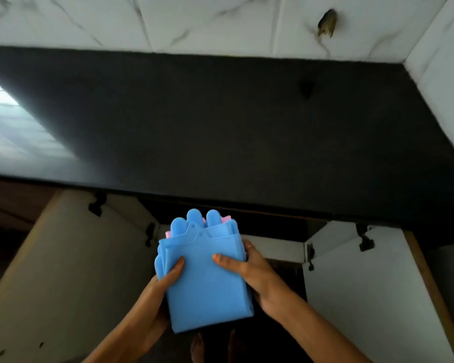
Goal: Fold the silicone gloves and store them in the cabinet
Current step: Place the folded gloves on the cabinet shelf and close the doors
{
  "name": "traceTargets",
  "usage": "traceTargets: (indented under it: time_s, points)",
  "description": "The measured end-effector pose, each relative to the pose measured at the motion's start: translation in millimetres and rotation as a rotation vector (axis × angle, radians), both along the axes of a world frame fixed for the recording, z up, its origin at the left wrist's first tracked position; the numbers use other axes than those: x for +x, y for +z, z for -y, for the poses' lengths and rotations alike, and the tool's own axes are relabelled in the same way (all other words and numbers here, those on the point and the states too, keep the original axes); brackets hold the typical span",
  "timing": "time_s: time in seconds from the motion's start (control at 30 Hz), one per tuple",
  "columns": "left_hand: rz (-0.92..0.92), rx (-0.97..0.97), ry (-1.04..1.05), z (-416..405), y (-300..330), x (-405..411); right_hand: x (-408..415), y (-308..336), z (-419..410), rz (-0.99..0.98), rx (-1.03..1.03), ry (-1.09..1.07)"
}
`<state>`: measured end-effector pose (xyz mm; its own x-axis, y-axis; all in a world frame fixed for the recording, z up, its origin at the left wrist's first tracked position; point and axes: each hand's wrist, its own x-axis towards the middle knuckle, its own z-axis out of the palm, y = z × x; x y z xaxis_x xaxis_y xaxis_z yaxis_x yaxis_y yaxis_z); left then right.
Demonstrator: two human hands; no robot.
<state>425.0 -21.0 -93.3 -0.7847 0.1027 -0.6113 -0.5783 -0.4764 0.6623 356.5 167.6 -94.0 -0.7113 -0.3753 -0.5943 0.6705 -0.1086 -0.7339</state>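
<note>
You've got the folded blue silicone gloves (207,279) clamped from both sides: left hand (165,284) thumb on top, fingers presumably under; right hand (252,268) the same on the other edge. That two-sided grip likely keeps the springy layers from unfolding. A pink layer peeks out near the fingertips. The stack hangs in the air below the dark surface (220,121), fingertips pointing into the cabinet (273,231), both doors swung wide. Folding looks done; storing isn't.

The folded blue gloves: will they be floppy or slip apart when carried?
Probably floppy: the folded blue gloves need the left hand and right hand. The layers look offset at the edges, so they may slide apart.
</note>
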Motion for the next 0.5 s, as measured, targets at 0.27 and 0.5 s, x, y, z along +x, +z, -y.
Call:
traceTargets:
  time_s: [0.27, 0.5]
  points:
    - [0.121, -0.101, 0.020, 0, -93, -2, 19, -100, 7, 0.296, 0.037, -0.111]
    - [0.052, -0.179, -0.002, 0, -192, -79, -41, -200, 4, 0.279, -0.038, -0.192]
